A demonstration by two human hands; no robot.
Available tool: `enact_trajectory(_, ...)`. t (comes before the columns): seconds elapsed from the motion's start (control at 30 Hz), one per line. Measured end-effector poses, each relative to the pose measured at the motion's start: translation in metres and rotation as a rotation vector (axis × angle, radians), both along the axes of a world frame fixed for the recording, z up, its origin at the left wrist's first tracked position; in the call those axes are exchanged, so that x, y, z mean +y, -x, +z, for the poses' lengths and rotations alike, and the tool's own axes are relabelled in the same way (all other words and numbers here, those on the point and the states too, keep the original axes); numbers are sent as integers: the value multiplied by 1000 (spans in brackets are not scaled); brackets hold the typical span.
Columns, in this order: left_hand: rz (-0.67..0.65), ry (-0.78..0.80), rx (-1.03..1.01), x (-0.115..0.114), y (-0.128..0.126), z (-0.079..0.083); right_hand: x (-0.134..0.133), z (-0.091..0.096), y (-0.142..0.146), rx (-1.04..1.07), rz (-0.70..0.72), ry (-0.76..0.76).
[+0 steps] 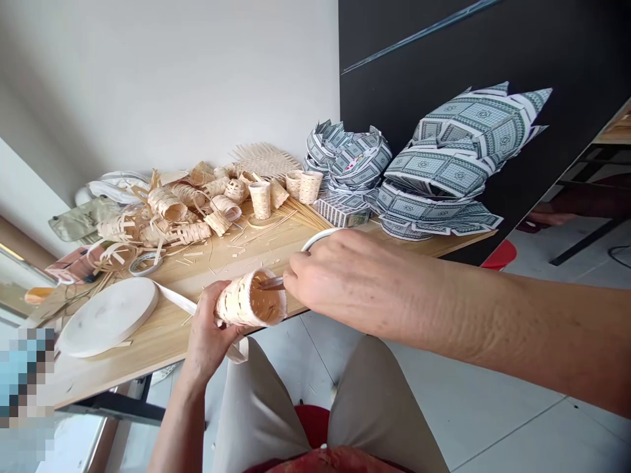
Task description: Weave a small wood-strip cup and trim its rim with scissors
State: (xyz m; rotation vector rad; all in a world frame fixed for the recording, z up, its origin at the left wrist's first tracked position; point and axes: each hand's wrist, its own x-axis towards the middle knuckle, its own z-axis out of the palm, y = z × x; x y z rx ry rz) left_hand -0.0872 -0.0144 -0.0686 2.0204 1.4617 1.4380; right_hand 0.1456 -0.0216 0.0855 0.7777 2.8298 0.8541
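My left hand (pixel 210 328) is wrapped around a small woven cup (pixel 235 301), a basket of pale wood strips with white edging at its rim. The cup lies tilted on its side, mouth to the right. In my right hand (pixel 335 266) are scissors (pixel 273 282); their metal blades reach into the cup's mouth, and a pale handle loop shows above the knuckles. How far the blades are apart cannot be made out. White tape (pixel 175 299) runs from a large flat roll (pixel 111 315) toward my left hand. A loose tape end (pixel 238 351) hangs below the cup.
Several finished-looking woven cups (pixel 260 200) stand at the back of the wooden table (pixel 197 263), beside a heap of strip weavings (pixel 167 203). A tape ring (pixel 145 264) lies at left. Folded patterned-paper bowls (pixel 438 171) are stacked at right. A red stool (pixel 500 255) stands beyond.
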Motion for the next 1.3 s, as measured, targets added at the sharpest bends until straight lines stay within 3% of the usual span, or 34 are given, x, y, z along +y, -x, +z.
enact_trajectory(0.5, -102, 92, 46, 0, 6, 6, 3, -3, -4, 10, -21, 176)
enact_trajectory(0.9, -85, 129, -39, -4, 4, 9, 4, -6, -7, 85, -117, 194)
enact_trajectory(1.07, -70, 62, -72, -2, 3, 6, 3, -3, -4, 109, -239, 229)
enact_trajectory(1.3, -79, 109, -121, -2, 3, 11, 6, -7, -2, 65, -73, 100)
